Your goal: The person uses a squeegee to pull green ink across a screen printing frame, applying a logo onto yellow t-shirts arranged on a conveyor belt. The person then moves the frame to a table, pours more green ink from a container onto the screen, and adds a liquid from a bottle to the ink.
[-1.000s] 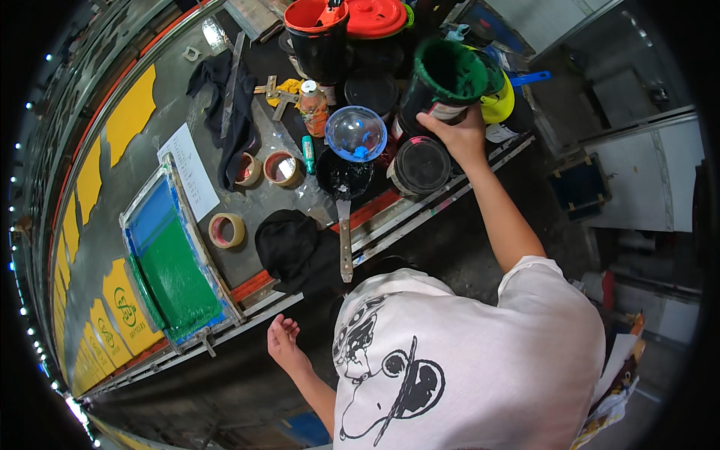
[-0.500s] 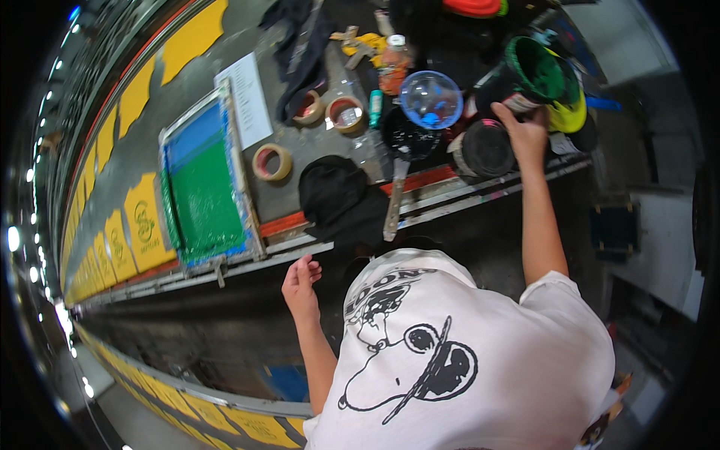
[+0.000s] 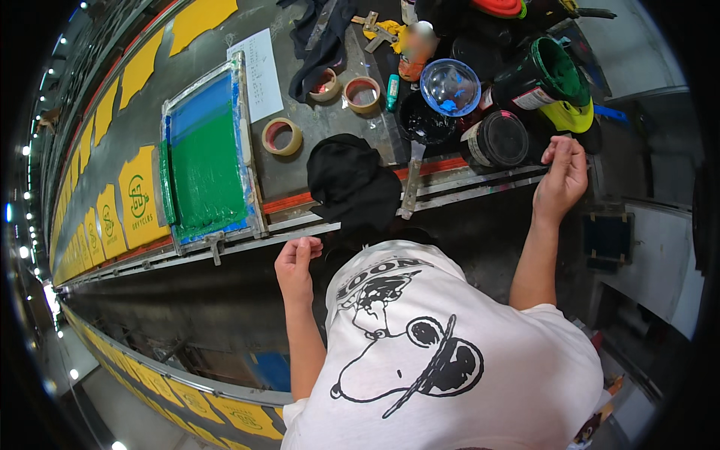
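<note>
My right hand [image 3: 561,180] is raised just off the table's right front edge, its fingers curled together with nothing seen in them. Nearest to it stand a black lidded tub [image 3: 504,139] and a bright yellow-green rounded object [image 3: 568,115]. Beyond these, a black tub [image 3: 531,84] smeared inside with green ink leans on its side, apart from my hand. My left hand [image 3: 298,262] hovers in front of the table with its fingers loosely curled, holding nothing I can see. A screen printing frame [image 3: 245,139] covered with green ink lies close by, left of a crumpled black cloth [image 3: 349,176].
Rolls of tape [image 3: 283,138], a clear blue-rimmed bowl [image 3: 451,88] and a black ink pot [image 3: 426,120] with a scraper [image 3: 411,184] across its edge crowd the table. A written sheet [image 3: 262,79] lies behind the frame. Yellow fabric pieces [image 3: 140,199] line the left.
My right hand has let go of the green-smeared tub and drawn back toward me. That tub now rests among the other containers. My left hand stays about where it was.
</note>
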Motion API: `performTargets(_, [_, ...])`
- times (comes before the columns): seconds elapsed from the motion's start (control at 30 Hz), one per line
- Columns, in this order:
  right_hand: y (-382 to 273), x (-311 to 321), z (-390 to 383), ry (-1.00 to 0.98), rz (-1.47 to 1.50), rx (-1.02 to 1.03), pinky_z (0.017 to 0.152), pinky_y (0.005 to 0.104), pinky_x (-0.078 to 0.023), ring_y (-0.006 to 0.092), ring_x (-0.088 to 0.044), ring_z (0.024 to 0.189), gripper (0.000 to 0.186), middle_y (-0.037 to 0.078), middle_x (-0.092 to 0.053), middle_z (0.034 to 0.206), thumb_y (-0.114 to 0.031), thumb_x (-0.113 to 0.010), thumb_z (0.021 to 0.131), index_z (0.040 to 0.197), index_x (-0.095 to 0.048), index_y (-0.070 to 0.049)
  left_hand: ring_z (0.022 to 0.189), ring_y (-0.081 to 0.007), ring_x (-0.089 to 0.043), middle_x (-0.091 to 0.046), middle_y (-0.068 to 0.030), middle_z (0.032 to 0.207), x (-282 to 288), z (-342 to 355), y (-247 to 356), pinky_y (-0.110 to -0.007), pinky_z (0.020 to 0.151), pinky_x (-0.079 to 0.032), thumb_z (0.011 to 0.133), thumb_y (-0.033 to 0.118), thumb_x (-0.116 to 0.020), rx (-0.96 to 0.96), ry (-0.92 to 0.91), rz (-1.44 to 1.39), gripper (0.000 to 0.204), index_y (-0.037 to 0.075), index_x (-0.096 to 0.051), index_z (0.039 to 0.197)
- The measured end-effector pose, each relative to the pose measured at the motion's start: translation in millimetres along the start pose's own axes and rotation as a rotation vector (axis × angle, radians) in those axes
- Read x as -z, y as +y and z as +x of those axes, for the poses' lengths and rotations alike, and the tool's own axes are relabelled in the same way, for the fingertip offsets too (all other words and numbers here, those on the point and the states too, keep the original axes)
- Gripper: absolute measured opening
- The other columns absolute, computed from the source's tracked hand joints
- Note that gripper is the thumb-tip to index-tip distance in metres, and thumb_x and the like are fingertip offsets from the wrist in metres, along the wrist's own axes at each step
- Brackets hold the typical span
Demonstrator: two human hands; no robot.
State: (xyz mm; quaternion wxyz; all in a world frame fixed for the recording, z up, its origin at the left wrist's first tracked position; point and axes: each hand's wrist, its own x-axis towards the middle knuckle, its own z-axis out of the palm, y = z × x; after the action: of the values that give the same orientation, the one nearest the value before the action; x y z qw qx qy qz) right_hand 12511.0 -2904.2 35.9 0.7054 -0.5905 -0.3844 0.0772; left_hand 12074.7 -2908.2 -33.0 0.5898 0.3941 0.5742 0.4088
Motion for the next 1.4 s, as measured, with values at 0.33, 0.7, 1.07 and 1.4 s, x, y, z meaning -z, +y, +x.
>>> performTargets(0.33, [-83,-64,-102,-0.075,0.139,-0.035,0.063,0.0245,-0.037,0.0092,-0.045,0.07,0.03,0.005,-0.055,0.081,-0.018,-0.051,0.108,0.086,-0.058,0.0,0.096,-0.0467,-0.067,-0.069,-0.0276,0.104,21,-37,216,-0.05,0.08,-0.056,0.09,0.06,-0.069,-0.758,-1.182,-0.819,0.061,0.004,-0.06,0.069])
performTargets(0.7, [-145,-171,-219,-0.323,-0.08,0.086,0.064,0.0229,-0.035,0.009,-0.045,0.071,0.022,0.006,-0.056,0.086,-0.009,-0.058,0.103,0.085,-0.06,0.003,0.085,-0.0409,-0.066,-0.067,-0.0213,0.093,145,-47,224,-0.047,0.073,-0.053,0.094,0.067,-0.056,-0.761,-1.342,-1.257,0.068,0.004,-0.06,0.07])
performTargets(1.07, [-193,-200,-255,-0.502,-0.311,0.155,0.06,0.0236,-0.039,0.0123,-0.053,0.069,0.013,0.008,-0.062,0.079,-0.002,-0.067,0.095,0.083,-0.064,0.003,0.08,-0.0366,-0.064,-0.067,-0.0172,0.088,164,-29,205,-0.042,0.07,-0.052,0.095,0.074,-0.047,-0.532,-1.481,-1.309,0.073,0.006,-0.06,0.07])
performTargets(1.4, [-193,-125,-261,-0.168,-0.493,0.069,0.05,0.0255,-0.043,0.0132,-0.057,0.059,0.013,0.005,-0.063,0.071,-0.007,-0.08,0.085,0.079,-0.07,-0.001,0.076,-0.0279,-0.053,-0.06,-0.0143,0.084,98,17,118,-0.039,0.069,-0.044,0.099,0.074,-0.032,-0.116,-1.195,-0.742,0.071,0.011,-0.048,0.071])
